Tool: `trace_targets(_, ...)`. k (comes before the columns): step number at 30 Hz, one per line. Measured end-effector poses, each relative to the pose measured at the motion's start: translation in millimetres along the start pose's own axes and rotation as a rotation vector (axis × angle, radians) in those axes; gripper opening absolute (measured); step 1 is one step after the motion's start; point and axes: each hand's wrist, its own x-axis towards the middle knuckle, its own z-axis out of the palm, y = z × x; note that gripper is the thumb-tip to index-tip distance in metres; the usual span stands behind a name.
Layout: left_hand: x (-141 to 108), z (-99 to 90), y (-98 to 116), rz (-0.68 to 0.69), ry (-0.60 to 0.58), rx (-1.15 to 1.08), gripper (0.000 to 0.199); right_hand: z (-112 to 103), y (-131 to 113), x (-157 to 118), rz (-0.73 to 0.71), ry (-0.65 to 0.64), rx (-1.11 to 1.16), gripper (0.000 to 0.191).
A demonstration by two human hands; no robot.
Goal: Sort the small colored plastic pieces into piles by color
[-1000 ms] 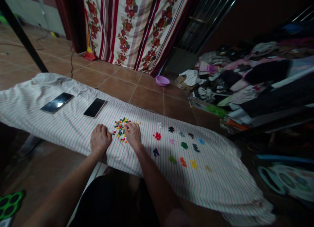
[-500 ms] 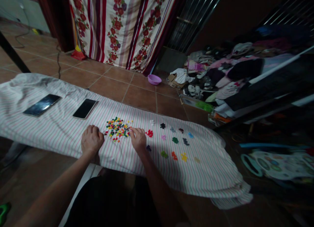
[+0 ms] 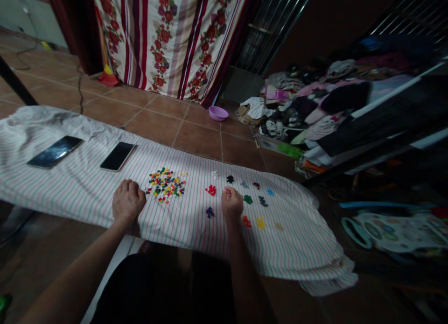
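Observation:
A mixed heap of small coloured pieces (image 3: 167,184) lies on the striped cloth (image 3: 175,226). My left hand (image 3: 129,200) rests on the cloth just left of that heap, its fingers curled in. To the right, the pieces lie in single-colour clusters, among them red (image 3: 211,190), black (image 3: 230,179), dark green (image 3: 248,199), dark blue (image 3: 209,212), orange (image 3: 247,221) and yellow (image 3: 260,222). Between the red and dark green clusters is my right hand (image 3: 232,202), thumb and fingers pinched together. Whatever the pinch holds is too small to make out. The hand covers the cloth beneath it.
Two phones, one (image 3: 55,151) farther left and another (image 3: 118,156) nearer the heap, lie on the cloth. Beyond the table, a purple basin (image 3: 218,113) stands on the tiled floor. Piled clothes (image 3: 308,100) and a dark slanting bar (image 3: 346,158) are at the right.
My right hand has moved right, from the edge of the mixed heap to among the sorted clusters, covering the pink and light green ones. My left hand stays put on the cloth.

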Motion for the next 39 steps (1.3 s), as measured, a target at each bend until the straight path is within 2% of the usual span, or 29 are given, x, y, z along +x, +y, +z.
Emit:
trace_targets(9, 1, -4.3, 2, -0.009, -0.017, -0.015, 0.024, -12, 33, 1, 0.111, 0.019, -0.090, 0.030)
trace_targets(19, 0, -2.9, 1, 0.013, 0.008, 0.007, 0.023, -4, 50, 0, 0.091, -0.022, -0.110, 0.033)
trace_targets(28, -1, -0.9, 1, -0.007, 0.027, -0.019, 0.025, -2, 51, 0, 0.085, 0.002, -0.095, 0.034)
trace_targets(34, -1, -3.9, 3, -0.041, -0.014, -0.066, 0.026, -3, 50, 0, 0.095, 0.032, -0.029, 0.035)
trace_targets(39, 0, -5.1, 4, -0.057, -0.050, -0.058, 0.027, -4, 39, 1, 0.040, 0.094, 0.009, 0.035)
